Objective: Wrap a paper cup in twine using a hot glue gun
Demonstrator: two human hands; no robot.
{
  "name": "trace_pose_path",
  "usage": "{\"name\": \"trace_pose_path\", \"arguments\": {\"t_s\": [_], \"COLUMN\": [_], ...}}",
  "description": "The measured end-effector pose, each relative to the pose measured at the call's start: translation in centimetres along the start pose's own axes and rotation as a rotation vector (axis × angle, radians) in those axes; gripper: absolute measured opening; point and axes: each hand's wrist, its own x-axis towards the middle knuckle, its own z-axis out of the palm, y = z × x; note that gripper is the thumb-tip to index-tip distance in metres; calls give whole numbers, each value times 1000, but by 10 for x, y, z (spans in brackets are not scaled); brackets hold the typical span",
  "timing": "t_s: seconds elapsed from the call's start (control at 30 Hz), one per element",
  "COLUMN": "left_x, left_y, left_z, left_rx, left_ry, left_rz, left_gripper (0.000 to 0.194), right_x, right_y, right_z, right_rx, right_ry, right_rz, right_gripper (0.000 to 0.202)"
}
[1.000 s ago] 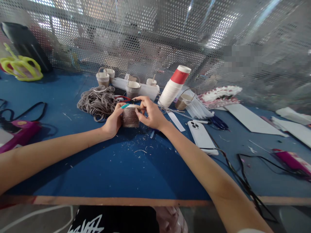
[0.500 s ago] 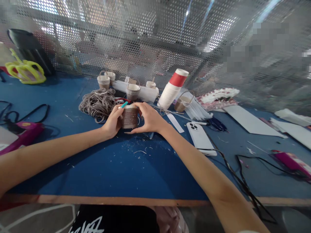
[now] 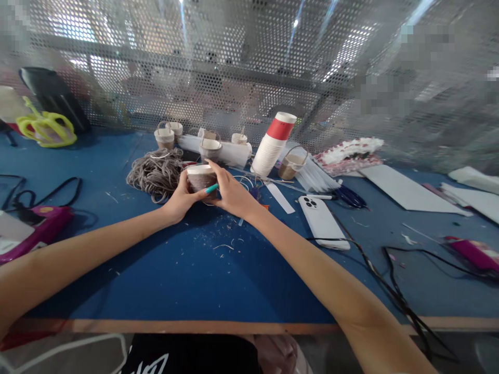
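Between my two hands is a paper cup wrapped in brown-grey cord, its white rim turned up and toward me. My left hand grips its left side, with the thumb and its long turquoise nail lying across the front. Around the right side close the fingers of my right hand; some fingertips are hidden behind the cup. A heap of grey-brown cord lies just left of the cup. Behind it stands a small cord-wrapped cup with a handle.
A stack of paper cups leans at the back. White phone and black cables lie to the right. Magenta glue guns rest at both sides. A yellow basket-like piece and dark jug stand far left. Perforated metal closes the back.
The cup has been tilted so that its open rim shows more. My left thumb has slid from the rim down across its front, and my right fingers have moved up to the rim.
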Motion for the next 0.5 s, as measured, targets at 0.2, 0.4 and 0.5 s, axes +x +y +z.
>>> {"name": "trace_pose_path", "arguments": {"t_s": [0.2,0.4,0.5], "left_x": [11,16,19], "left_y": [5,5,4], "left_z": [-8,-15,-15], "left_rx": [-129,-161,-233], "left_ry": [184,192,209], "left_rz": [-4,-15,-46], "left_gripper": [77,51,38], "right_x": [-1,-9,-19], "right_y": [-15,-31,-40], "right_z": [-1,13,11], "right_rx": [54,-294,-439], "right_ry": [-35,-3,17], "right_rz": [45,-148,-407], "right_gripper": [90,68,54]}}
